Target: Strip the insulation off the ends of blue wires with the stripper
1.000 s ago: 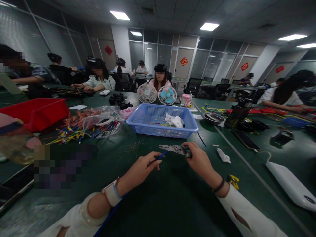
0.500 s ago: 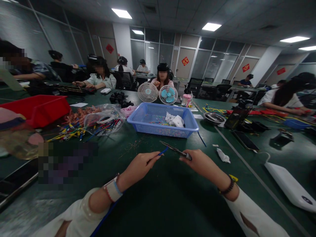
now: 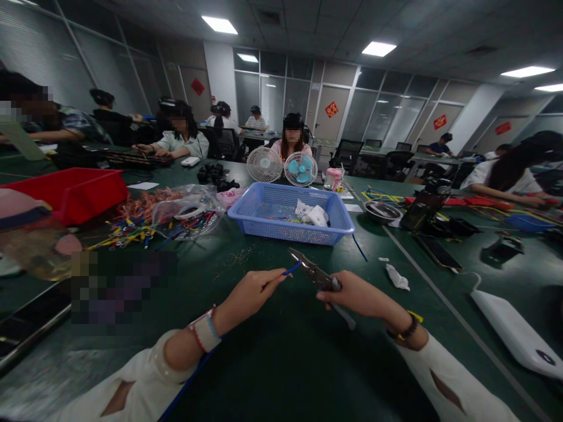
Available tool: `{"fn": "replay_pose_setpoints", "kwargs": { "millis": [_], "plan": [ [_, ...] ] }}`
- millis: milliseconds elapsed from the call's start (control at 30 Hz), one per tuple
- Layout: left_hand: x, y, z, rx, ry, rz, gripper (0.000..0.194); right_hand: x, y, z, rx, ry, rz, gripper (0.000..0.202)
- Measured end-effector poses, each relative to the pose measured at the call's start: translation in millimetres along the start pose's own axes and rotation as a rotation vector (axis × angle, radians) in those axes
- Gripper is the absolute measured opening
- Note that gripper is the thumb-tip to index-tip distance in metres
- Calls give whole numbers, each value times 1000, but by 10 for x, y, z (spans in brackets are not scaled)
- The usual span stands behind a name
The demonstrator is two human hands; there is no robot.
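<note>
Between the fingertips of my left hand (image 3: 250,296) is a blue wire (image 3: 292,269), its short end pointing up and to the right. More of the wire runs back under my left forearm. My right hand (image 3: 354,296) is closed round the grey handles of wire-stripping pliers (image 3: 314,275). The tool's jaws lie at the wire's tip; whether they grip it I cannot tell. Beyond both hands stands a blue mesh basket (image 3: 285,232) with white crumpled paper (image 3: 313,213) and small coloured bits in it. Thin copper strands (image 3: 237,258) are scattered on the green table (image 3: 281,363).
At the left are a red bin (image 3: 70,193), a clear bag of wires (image 3: 189,214) and a heap of lugged wires (image 3: 136,228). To the right lie a tissue (image 3: 397,276), a phone (image 3: 437,252), a white power bank (image 3: 514,328) and a metal bowl (image 3: 382,212). Several people sit around.
The pliers have turned in my right hand, so their flat side and lower handle now show. My left hand holds the wire in nearly the same place.
</note>
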State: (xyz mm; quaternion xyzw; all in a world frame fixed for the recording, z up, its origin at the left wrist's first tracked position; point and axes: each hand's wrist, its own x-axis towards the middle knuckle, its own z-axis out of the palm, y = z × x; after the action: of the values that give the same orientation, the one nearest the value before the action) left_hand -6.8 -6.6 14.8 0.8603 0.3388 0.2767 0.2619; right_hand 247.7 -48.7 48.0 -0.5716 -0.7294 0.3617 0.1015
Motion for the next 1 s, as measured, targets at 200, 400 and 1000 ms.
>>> {"fn": "replay_pose_setpoints", "kwargs": {
  "millis": [200, 400, 1000],
  "plan": [
    [-5, 1, 10, -28, 23, -4, 37, -3, 18, 9, 141, -97, -7, 37],
    [-2, -15, 14, -45, 19, -48, 38, 15, 84, 58, 334, -211, 48, 47],
    [20, 67, -24, -415, -155, -215, 35, -50, 199, -25, 654, -265, 110, 45]
  ]
}}
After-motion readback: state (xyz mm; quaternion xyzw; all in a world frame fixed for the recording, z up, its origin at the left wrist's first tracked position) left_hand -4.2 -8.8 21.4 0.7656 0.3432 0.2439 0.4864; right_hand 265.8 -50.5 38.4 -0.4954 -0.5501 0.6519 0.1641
